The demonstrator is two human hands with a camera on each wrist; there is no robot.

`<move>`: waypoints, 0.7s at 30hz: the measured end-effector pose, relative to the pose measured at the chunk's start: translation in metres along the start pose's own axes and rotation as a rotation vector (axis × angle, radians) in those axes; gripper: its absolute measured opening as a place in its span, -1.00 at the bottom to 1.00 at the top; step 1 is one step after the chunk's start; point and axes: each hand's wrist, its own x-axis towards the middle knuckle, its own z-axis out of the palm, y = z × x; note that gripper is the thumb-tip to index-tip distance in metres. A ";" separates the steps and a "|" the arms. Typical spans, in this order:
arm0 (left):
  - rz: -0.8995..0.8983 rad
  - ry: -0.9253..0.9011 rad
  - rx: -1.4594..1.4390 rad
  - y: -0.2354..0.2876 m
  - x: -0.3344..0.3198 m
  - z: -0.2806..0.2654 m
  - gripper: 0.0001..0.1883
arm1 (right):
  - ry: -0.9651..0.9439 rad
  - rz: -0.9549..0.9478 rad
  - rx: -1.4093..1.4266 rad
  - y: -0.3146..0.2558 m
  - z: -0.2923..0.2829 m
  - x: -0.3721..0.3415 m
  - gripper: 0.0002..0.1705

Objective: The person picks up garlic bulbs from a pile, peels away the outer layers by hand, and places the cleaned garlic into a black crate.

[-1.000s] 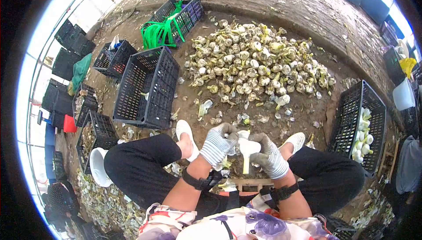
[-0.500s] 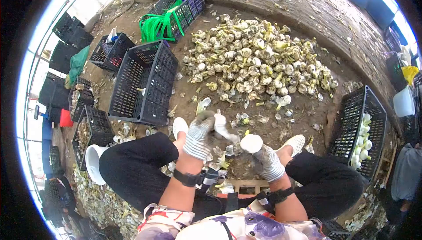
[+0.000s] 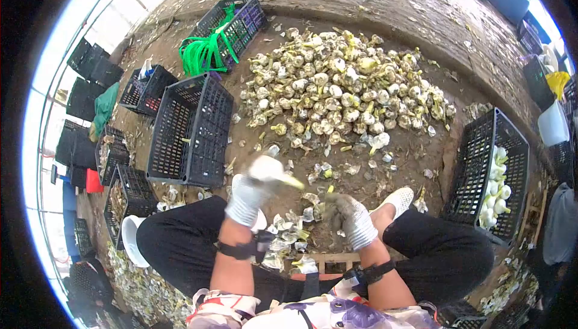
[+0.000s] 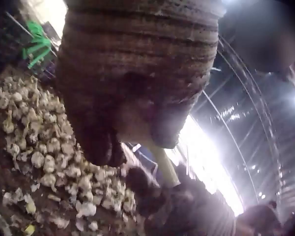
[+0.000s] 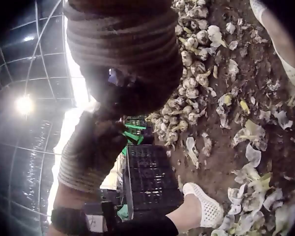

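The left hand (image 3: pixel 244 196), in a striped glove, grips a whitish garlic bulb (image 3: pixel 265 169), blurred, its stem toward the right. In the left wrist view the pale stem (image 4: pixel 164 167) sticks out below the fingers of the left hand (image 4: pixel 137 73). To the right and lower, the gloved right hand (image 3: pixel 353 219) is apart from the bulb, fingers bent; a small yellowish tip (image 3: pixel 330 189) shows by them, and whether they hold it cannot be told. Dark shadow hides the fingers of the right hand (image 5: pixel 127 54) in the right wrist view.
A garlic pile (image 3: pixel 343 88) lies ahead on the soil. One black crate (image 3: pixel 189 130) stands at the left; another (image 3: pixel 466 178) at the right holds white bulbs (image 3: pixel 495 190). Green straps (image 3: pixel 208 52) hang over a crate farther back. Peelings (image 3: pixel 286 235) lie between the white shoes.
The bulb has passed from the right hand to the left hand, which has moved left and away from the right. Loose peel that the left hand held half a second ago is no longer seen there.
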 end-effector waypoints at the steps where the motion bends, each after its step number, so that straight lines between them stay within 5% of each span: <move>1: 0.282 0.074 0.235 0.031 -0.009 0.025 -0.58 | 0.072 -0.003 0.047 -0.003 0.000 0.003 -0.63; 2: 0.393 0.011 -0.252 0.047 0.004 0.024 -0.63 | 0.143 -0.008 0.097 -0.006 -0.001 0.007 -0.64; 4: 0.457 0.273 0.055 0.038 0.018 0.039 -0.76 | 0.172 -0.028 0.166 0.002 -0.007 0.016 -0.70; 5: 0.356 0.177 0.424 0.026 0.047 0.005 -0.82 | 0.163 -0.021 0.187 0.005 -0.010 0.020 -0.71; 6: 0.219 0.182 0.394 0.003 0.059 0.005 -0.76 | 0.157 -0.017 0.208 0.008 -0.014 0.024 -0.71; 8: 0.325 0.122 1.212 -0.060 0.080 0.033 -0.61 | 0.229 -0.044 0.117 0.002 -0.018 0.025 -0.74; 9: 0.326 -0.019 1.315 -0.092 0.099 0.033 -0.53 | 0.261 -0.119 0.075 0.007 -0.024 0.029 -0.74; 10: 0.578 -0.207 1.700 -0.104 0.113 0.060 -0.49 | 0.296 -0.191 0.031 0.013 -0.031 0.033 -0.73; 11: 0.406 -0.283 1.970 -0.119 0.128 0.085 -0.46 | 0.311 -0.112 0.097 0.004 -0.034 0.031 -0.73; 16: 0.687 -0.702 2.382 -0.222 0.250 0.109 -0.63 | 0.379 -0.013 0.140 -0.009 -0.054 0.034 -0.71; 18: 0.361 -0.808 2.532 -0.248 0.289 0.119 -0.66 | 0.353 0.069 0.171 -0.015 -0.062 0.038 -0.69; 21: 0.236 -0.762 2.646 -0.270 0.322 0.130 -0.63 | 0.367 0.012 0.139 0.007 -0.072 0.052 -0.69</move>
